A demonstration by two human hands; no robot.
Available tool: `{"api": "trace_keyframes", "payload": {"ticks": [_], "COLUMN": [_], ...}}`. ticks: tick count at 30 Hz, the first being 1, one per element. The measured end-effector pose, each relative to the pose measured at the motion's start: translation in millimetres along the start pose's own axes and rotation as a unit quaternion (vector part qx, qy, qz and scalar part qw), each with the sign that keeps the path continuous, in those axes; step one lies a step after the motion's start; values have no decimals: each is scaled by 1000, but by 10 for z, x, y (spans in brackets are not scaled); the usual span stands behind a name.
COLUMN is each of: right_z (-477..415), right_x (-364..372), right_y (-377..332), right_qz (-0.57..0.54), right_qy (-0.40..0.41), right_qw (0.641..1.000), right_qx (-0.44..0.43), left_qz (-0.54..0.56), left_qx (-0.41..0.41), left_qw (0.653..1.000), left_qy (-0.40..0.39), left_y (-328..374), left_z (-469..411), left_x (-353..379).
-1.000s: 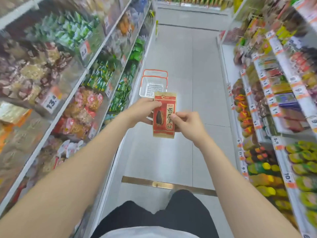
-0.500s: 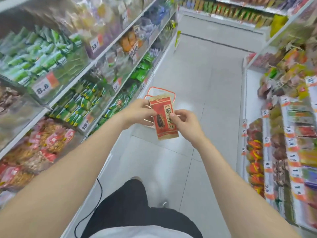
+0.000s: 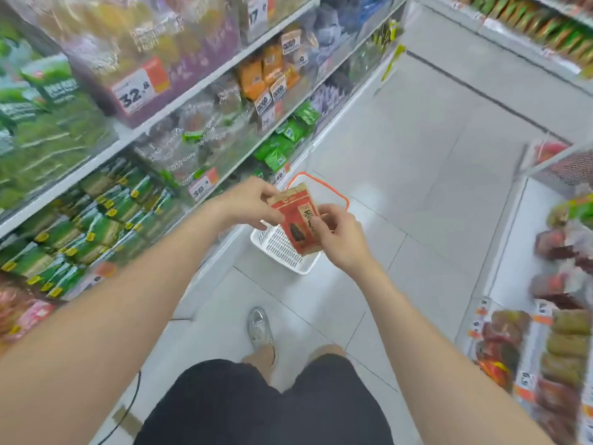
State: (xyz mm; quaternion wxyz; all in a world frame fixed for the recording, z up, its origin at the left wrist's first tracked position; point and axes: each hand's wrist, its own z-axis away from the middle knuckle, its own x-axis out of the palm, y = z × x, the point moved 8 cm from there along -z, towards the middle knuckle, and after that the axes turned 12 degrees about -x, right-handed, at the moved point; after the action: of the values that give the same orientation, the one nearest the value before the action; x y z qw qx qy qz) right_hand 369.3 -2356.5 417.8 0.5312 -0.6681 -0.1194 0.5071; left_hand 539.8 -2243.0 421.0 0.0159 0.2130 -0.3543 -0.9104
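Red packet (image 3: 300,224) is held mid-frame, tilted, above the basket (image 3: 282,248) on the floor. Its upper-left edge is pinched by the left hand (image 3: 253,200); its right edge is pinched by the right hand (image 3: 340,239), thumb on the front. Stocked shelves (image 3: 179,101) are seen at left, more at right.
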Motion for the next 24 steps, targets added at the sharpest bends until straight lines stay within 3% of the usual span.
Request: {"api": "trace_keyframes", "payload": {"ticks": [6,9,18,24], "right_z": [-1085,-1551,-2108,-2209], "right_x": [253,575,1883,2761], "right_y": [837,1491,3715,4878], "right_qz": [80,112,183,242], "right_qy": [-91,-142,-281,-311], "right_qw": [992,983,942,918], "right_qx": [-28,-28,15,42], "left_qz": [-98,-86,7,28], "left_qx": [-28,-48,-164,-200], "left_qw": [995,995,985,978], "left_qy": [-6,10,45,56], "left_y": [-103,-383,-1991,-3027], "left_z": [-1205,-1898,-3606,-4346], "left_x": [-17,55,874,1539]}}
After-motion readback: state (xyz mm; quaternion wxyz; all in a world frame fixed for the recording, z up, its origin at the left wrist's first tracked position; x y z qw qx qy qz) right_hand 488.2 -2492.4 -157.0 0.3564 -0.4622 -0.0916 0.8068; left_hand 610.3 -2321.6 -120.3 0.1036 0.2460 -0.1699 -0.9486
